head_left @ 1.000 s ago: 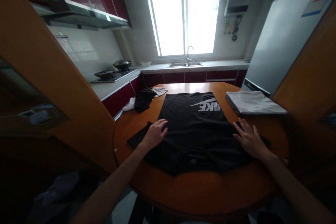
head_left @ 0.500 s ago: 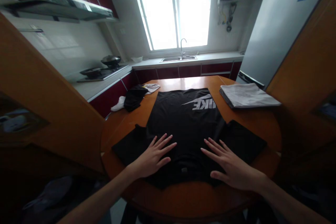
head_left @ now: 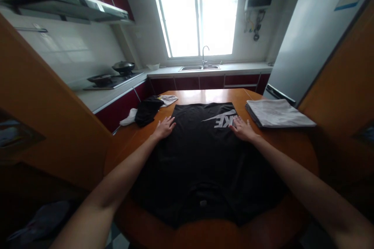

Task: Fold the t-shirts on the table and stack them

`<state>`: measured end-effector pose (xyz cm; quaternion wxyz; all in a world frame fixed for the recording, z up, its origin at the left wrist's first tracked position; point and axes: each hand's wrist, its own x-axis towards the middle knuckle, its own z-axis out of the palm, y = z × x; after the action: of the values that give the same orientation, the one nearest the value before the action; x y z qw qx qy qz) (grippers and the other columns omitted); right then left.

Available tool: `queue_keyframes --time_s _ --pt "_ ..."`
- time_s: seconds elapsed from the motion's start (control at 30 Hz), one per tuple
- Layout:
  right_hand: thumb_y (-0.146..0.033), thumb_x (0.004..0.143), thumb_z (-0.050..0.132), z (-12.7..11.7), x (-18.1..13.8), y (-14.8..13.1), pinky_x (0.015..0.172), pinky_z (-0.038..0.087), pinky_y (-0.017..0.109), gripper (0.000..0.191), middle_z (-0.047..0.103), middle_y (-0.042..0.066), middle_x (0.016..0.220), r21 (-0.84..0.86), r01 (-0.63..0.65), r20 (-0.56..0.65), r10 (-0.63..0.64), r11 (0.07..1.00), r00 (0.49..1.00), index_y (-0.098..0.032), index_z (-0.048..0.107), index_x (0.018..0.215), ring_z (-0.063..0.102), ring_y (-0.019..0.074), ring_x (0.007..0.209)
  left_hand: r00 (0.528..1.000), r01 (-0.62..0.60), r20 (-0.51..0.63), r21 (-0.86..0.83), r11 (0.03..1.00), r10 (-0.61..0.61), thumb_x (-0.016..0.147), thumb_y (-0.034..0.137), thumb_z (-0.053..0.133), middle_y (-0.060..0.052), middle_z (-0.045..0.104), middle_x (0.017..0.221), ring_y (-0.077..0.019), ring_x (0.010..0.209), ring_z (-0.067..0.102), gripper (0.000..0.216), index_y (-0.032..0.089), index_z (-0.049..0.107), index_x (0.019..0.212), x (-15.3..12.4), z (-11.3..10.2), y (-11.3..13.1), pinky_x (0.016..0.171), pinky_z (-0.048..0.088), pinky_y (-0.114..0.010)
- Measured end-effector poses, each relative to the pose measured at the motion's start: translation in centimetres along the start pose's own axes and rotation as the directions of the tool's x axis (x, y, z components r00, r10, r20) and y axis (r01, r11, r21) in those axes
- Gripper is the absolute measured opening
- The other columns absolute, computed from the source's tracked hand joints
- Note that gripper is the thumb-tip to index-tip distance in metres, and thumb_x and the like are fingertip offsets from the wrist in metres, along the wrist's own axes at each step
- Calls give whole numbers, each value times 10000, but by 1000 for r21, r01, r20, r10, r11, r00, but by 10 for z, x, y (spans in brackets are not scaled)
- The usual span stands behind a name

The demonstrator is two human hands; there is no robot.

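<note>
A black T-shirt [head_left: 198, 155] lies spread out on the round wooden table [head_left: 216, 233], its collar toward me and its hem toward the window. White lettering and a swoosh mark its far right part. My left hand [head_left: 165, 127] rests with fingers spread at the shirt's left edge, near the hem. On the opposite edge, my right hand [head_left: 243, 127] lies flat over part of the lettering, fingers apart. Both forearms pass above the sleeves and partly hide them.
Folded white and grey cloths [head_left: 279, 113] form a stack at the table's right. Crumpled black clothing [head_left: 149, 109] and small white pieces lie at the far left. Beyond are a counter with a sink [head_left: 198, 68], a stove with pans [head_left: 122, 67] and a fridge [head_left: 306, 35].
Both hands have slid away from me, from the shirt's chest to its side edges near the hem. The sleeves lie flatter and the view has tilted slightly.
</note>
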<state>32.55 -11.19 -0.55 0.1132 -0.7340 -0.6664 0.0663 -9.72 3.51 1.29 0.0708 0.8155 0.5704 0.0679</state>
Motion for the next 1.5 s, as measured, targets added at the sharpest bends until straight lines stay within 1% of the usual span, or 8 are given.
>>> queue_keyframes --time_s 0.1,0.23,0.4,0.53,1.0,1.2,1.37,1.5 --pt "-589 1038 223 6 14 22 1222 100 638 711 266 173 1660 -4 12 -4 -12 1000 1000 -126 387 1552 171 306 1558 996 -6 93 15 1000 5 1023 585 264 -96 173 1695 -350 1567 79 678 243 299 1607 17 1 -32 1202 110 -661" --pt "-516 1045 242 4 55 27 1229 183 573 661 334 198 1630 75 1 -229 17 997 973 -91 455 1504 230 313 1540 997 26 -77 -12 1000 -27 1033 547 216 -127 139 1698 -320 1573 77 707 164 220 1627 58 -4 -53 1220 127 -613" --pt "-435 1041 273 1 142 21 1221 180 600 636 281 205 1649 138 -72 -133 90 988 987 -57 384 1540 224 331 1539 991 -77 -113 -4 997 76 1041 475 220 -156 256 1665 -255 1556 192 680 71 329 1576 124 3 -36 1249 174 -438" --pt "-449 1049 243 11 192 27 1220 139 622 642 266 199 1656 104 -86 -79 95 991 992 -70 367 1552 215 323 1541 993 -114 -22 42 993 115 1046 500 198 -109 259 1670 -273 1559 180 653 155 348 1581 159 16 -24 1236 189 -506" --pt "-621 1020 197 25 226 50 1213 24 664 806 135 170 1696 -20 -141 30 141 990 990 -80 213 1617 81 345 1564 996 27 87 79 997 -34 1014 630 210 -89 142 1699 -373 1561 90 772 162 235 1628 204 17 -38 1231 76 -624" --pt "-414 1046 217 11 193 3 1218 23 649 654 227 195 1668 5 -59 -240 58 998 969 -26 326 1561 167 318 1553 991 -114 -59 69 991 118 1054 523 242 -121 183 1688 -315 1567 114 678 127 292 1602 165 6 21 1243 120 -559" --pt "-265 1012 284 6 114 -66 1219 125 635 573 282 149 1660 18 93 -160 -89 996 983 -98 369 1554 209 284 1548 911 -410 53 -9 912 410 1039 589 279 -87 216 1683 -288 1569 128 685 206 287 1607 61 0 86 1244 111 -565" --pt "-113 914 330 5 36 -103 1219 172 617 660 275 136 1663 52 145 -72 -141 988 987 -108 346 1574 212 270 1549 893 -412 167 -67 909 417 1029 550 357 -104 240 1674 -290 1563 163 670 216 287 1606 -25 -4 119 1240 164 -541"
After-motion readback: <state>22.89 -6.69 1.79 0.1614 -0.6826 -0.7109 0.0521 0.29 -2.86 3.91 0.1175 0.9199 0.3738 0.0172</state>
